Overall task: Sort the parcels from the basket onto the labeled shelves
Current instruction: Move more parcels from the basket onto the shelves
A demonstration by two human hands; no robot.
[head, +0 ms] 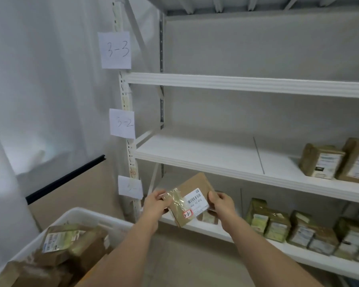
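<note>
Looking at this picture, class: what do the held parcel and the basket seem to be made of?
Parcel: matte brown cardboard, judging by its stiff, flat faces, sealed with glossy clear tape and bearing a white paper label. Basket: probably white plastic, given its smooth, rounded rim.

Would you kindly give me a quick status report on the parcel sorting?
Left hand and right hand gripping one parcel, sticker reading 3-2. Shelf 3-2 just above, left half bare. Nothing blocking.

Your left hand (156, 204) and right hand (223, 205) are bare, and both forearms show no sleeves, gloves, or jewellery.
</note>
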